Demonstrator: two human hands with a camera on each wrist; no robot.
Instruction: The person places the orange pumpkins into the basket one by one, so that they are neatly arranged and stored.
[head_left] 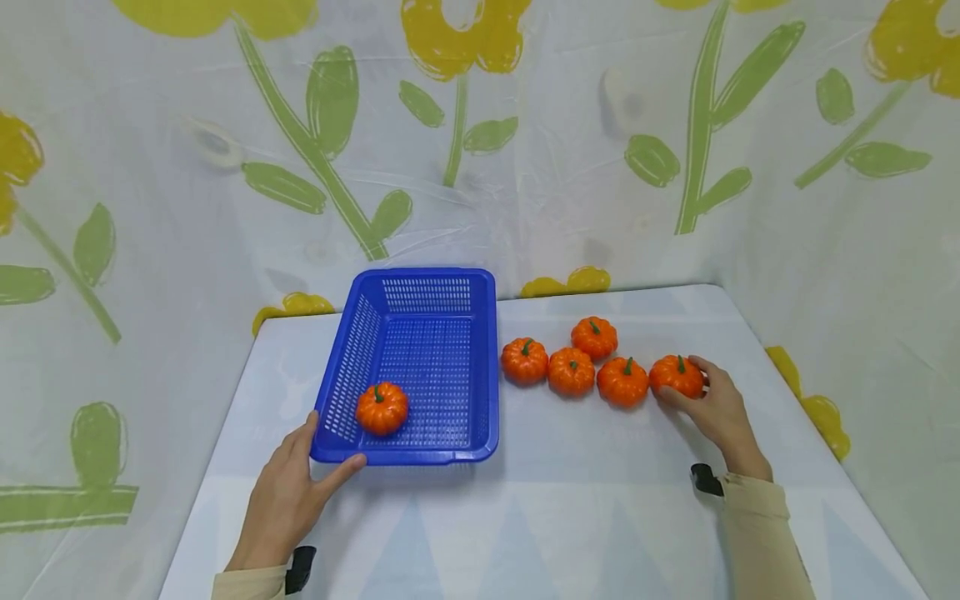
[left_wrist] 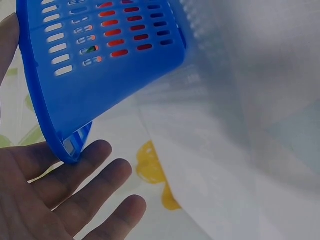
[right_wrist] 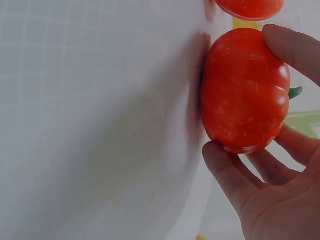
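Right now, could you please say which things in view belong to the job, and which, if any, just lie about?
Seem to belong: blue basket, pumpkin inside it, gripped pumpkin in the right hand, four more pumpkins nearby.
Just surroundings: table, flowered backdrop.

Left wrist cam crops my basket [left_wrist: 37,95] up top, its slotted wall [left_wrist: 125,75] mostly hiding the pumpkin inside [left_wrist: 119,53]; head cam cuts off my right sleeve [head_left: 765,533].

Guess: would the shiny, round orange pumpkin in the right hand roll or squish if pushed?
The squat, ribbed orange pumpkin might rock rather than roll far. Its glossy skin may be slippery. It's probably stiff: the right hand makes no visible dent.
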